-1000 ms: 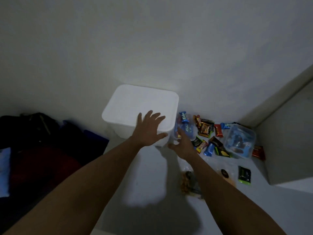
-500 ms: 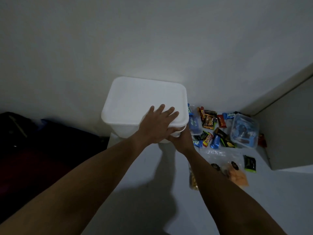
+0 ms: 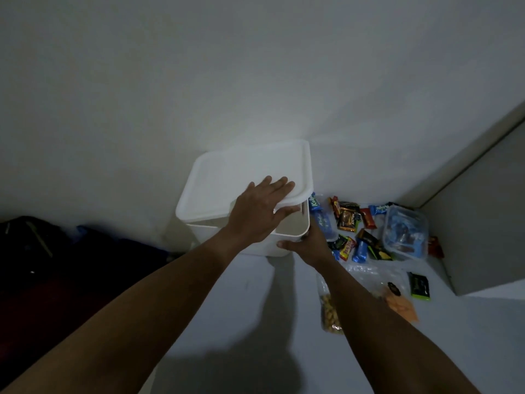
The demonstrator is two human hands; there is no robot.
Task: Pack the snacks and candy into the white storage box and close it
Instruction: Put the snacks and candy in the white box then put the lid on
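White plastic throughout: white storage box [image 3: 204, 231] on the pale counter [image 3: 255, 302], backed against the wall [image 3: 255, 81]. Lid [image 3: 244, 177] down on the rim at its near left corner, lifted at the near right one, a wedge of pale inner wall visible in the gap. Left hand [image 3: 257, 214] over that lifted corner, fingers [image 3: 279, 184] straight and flat on top of the lid, thumb tucked beneath the edge, lid pinched between them. Right hand [image 3: 308, 245] just below and to the right of the left fingers, wrapped round the box's near right corner: thumb along the front wall, fingers round the side wall and mostly hidden, holding the box.

Just right of the right-hand fingers, close against the box, a loose heap of wrapped candy [image 3: 348, 223] in blue, brown, red and green. Farther right of the fingers, beyond the heap, a clear tub [image 3: 404, 231] with blue-wrapped pieces inside. Nearer the body than the fingers: a clear bag of nuts [image 3: 329, 308] partly hidden by the right forearm, a clear bag of orange snacks [image 3: 402, 304] beside it, a green-and-black packet [image 3: 420, 286] flat and apart, farther right. Every snack in view out on the counter. Well to the left of the left fingers, past the counter's edge, dark bags [image 3: 34, 251], too dim for detail.
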